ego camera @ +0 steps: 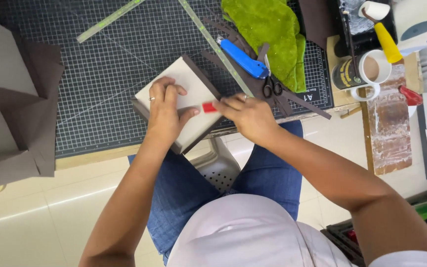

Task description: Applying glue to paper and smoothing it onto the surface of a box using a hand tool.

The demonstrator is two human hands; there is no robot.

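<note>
Gridded cutting mat (100,89) backs one grey board (189,94), pressed flat by left hand (164,111); right hand (245,113) pinches one red scraper (209,107).

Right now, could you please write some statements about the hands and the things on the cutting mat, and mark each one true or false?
1. The left hand presses flat on the beige rectangular board with dark brown paper edges. True.
2. The right hand holds a pair of scissors. False: its fingers hold a small red flat tool; the black-handled scissors lie on the mat.
3. The blue utility knife lies beside the green fuzzy cloth. True.
4. The white mug stands on the dark gridded cutting mat. False: it stands beyond the mat's right edge.
</note>
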